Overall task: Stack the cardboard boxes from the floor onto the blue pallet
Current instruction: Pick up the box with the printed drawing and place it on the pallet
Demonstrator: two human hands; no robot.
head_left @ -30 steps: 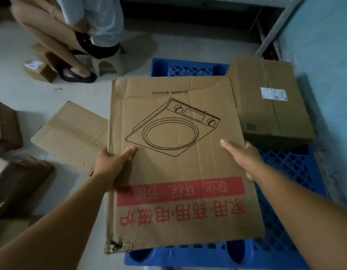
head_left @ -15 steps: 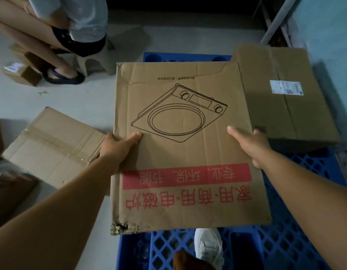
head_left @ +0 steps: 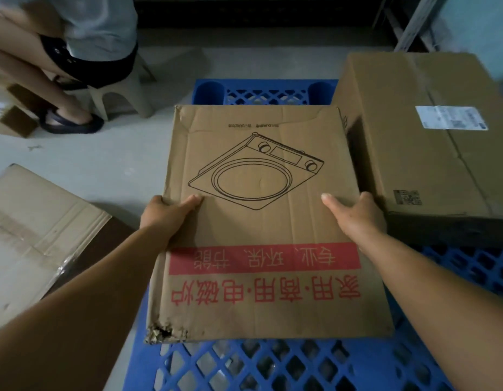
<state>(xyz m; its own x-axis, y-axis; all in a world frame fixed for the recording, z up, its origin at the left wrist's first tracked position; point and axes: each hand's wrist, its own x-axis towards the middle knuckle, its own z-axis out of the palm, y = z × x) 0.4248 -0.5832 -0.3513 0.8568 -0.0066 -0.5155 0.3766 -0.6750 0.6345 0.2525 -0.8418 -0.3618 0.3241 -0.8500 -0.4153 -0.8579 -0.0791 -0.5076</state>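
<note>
While both hands grip it at its sides, the printed box [head_left: 261,221] sits flat and low over the blue pallet [head_left: 272,362], its top face showing a line drawing of a cooker and red lettering upside down from where the person stands; whether its base touches the pallet cannot be told. The left hand [head_left: 167,214] holds the left edge with the thumb laid on top and the fingers curled out of sight round the side. The right hand [head_left: 357,218] grasps the right edge the same way, thumb across the top. One near corner of the box is torn and crumpled. Just beside it on the right, a larger brown box [head_left: 419,142] with a white label [head_left: 450,117] stands on the pallet. To the left, on the floor [head_left: 126,165], a taped box [head_left: 38,235] lies apart from the pallet. Farther back, another person sits on a low stool [head_left: 123,100], with a small box [head_left: 13,122] near their foot.
</note>
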